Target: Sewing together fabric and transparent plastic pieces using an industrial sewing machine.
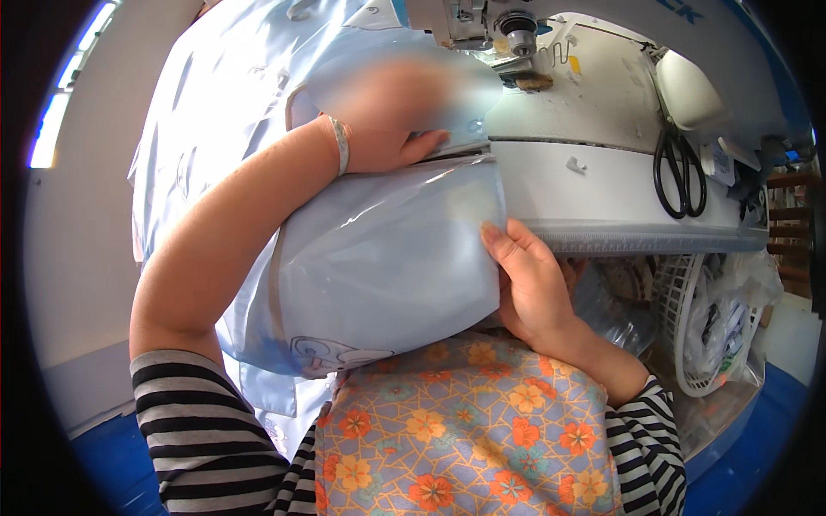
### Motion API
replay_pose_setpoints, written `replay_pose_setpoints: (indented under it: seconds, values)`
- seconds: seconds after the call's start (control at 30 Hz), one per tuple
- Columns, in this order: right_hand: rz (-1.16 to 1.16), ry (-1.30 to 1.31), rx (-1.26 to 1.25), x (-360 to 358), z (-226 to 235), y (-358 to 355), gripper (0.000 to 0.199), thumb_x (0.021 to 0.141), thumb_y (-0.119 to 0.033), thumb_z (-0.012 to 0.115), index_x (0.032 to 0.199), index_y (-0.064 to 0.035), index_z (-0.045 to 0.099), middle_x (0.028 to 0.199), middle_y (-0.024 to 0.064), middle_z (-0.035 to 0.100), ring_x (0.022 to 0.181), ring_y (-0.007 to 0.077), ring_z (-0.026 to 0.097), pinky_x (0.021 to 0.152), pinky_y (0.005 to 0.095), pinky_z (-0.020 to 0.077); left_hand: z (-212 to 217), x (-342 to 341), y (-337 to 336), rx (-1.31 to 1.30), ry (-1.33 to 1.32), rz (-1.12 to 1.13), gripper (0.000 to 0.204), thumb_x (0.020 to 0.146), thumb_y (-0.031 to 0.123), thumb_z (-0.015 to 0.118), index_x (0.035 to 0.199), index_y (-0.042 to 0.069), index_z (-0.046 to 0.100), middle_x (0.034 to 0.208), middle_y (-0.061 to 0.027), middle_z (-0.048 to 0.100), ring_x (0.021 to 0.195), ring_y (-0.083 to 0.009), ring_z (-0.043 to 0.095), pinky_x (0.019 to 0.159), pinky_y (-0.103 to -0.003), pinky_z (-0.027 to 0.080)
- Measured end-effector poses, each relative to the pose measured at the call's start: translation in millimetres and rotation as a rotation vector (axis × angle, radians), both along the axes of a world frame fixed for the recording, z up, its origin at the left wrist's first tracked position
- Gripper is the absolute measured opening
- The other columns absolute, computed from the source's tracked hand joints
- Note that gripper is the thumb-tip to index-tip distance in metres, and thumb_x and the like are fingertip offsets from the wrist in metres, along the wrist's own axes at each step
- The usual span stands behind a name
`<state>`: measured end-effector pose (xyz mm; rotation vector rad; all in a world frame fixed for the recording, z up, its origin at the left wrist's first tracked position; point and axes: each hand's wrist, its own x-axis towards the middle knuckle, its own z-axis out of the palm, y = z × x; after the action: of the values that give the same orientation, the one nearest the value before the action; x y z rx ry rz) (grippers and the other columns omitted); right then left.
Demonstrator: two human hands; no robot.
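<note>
Where the pale blue fabric (396,249) lies: across the front edge of the surface (542,189) and down to the lap, cartoon print near its lower edge.
Left hand (387,107): laid over the far part of the fabric, thumb out to the right; fingers blurred, grip cannot be told.
Right hand (533,279): clamped on the fabric's right edge, thumb on top; well apart from the left.
Ruler strip (637,241): grey, along the surface's front edge.
Sewing machine (731,52): pale, at the back.
Scissors (680,172): black-handled, on the surface, right.
Basket (675,288): white plastic, below the surface, holding plastic bags (718,331).
Apron (465,421): floral, orange and yellow.
Sleeves (194,421): black-and-grey striped.
</note>
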<state>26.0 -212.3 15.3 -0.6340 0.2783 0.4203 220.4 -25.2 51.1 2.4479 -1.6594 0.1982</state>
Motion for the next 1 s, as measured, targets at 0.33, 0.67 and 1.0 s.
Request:
replay_pose_setpoints:
  seconds: [0.33,0.67,1.0]
  values:
    - [0.012,0.000,0.011,0.4,-1.6,0.5,0.029,0.105,-0.021,0.053,0.122,0.0019,0.058,0.111,0.0066,0.067,0.099,0.0117,0.063,0.091,0.0283,0.0504,-3.8,-1.0,-1.3,-0.004,0.014,0.024,0.049,0.084,0.015,0.067,0.130,0.004,0.056,0.143,-0.0154,0.050,0.131,-0.0367,0.047,0.113,-0.049,0.034]
    - [0.008,-0.049,0.079,0.6,-3.6,0.5,0.030,0.105,-0.022,0.053,0.122,0.0019,0.057,0.112,0.0068,0.066,0.101,0.0115,0.062,0.092,0.0284,0.0496,-4.5,-0.1,-2.4,-0.011,0.022,-0.015,0.049,0.081,0.013,0.067,0.128,0.002,0.057,0.141,-0.0152,0.053,0.130,-0.0366,0.049,0.114,-0.050,0.034]
    - [-0.009,-0.003,0.078,3.8,4.4,-1.1,0.028,0.104,-0.020,0.054,0.122,0.0016,0.058,0.113,0.0073,0.066,0.102,0.0129,0.062,0.093,0.0300,0.0496,1.1,8.4,-0.6,-0.006,0.125,-0.068,0.049,0.081,0.010,0.066,0.129,0.005,0.057,0.141,-0.0122,0.056,0.130,-0.0356,0.049,0.111,-0.050,0.036]
